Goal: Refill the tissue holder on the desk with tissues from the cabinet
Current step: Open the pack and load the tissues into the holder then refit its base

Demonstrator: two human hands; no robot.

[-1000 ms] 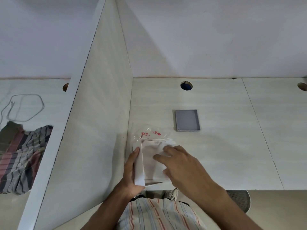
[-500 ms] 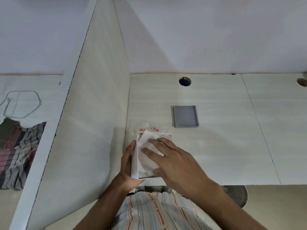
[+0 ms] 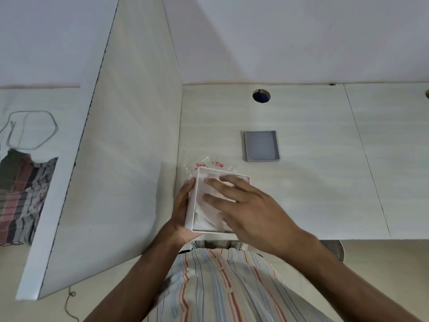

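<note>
A white rectangular tissue holder (image 3: 191,205) sits near the desk's front edge, beside the divider panel. My left hand (image 3: 182,210) grips its left wall. White tissues (image 3: 205,214) lie inside it. My right hand (image 3: 246,205) lies flat on top of the tissues with fingers spread, pressing into the holder and hiding much of them. A clear plastic tissue wrapper (image 3: 209,164) with red print lies on the desk just behind the holder. A grey lid (image 3: 261,145) rests further back to the right.
A tall white divider panel (image 3: 111,159) stands close on the left. A round cable hole (image 3: 261,96) sits near the back wall. Left of the divider lie a striped cloth (image 3: 21,198) and a looped cord (image 3: 30,129).
My right hand has spread flatter and pushed the tissues down into the holder. The holder now sits level, with the tissues no longer sticking up. My left hand keeps its grip.
</note>
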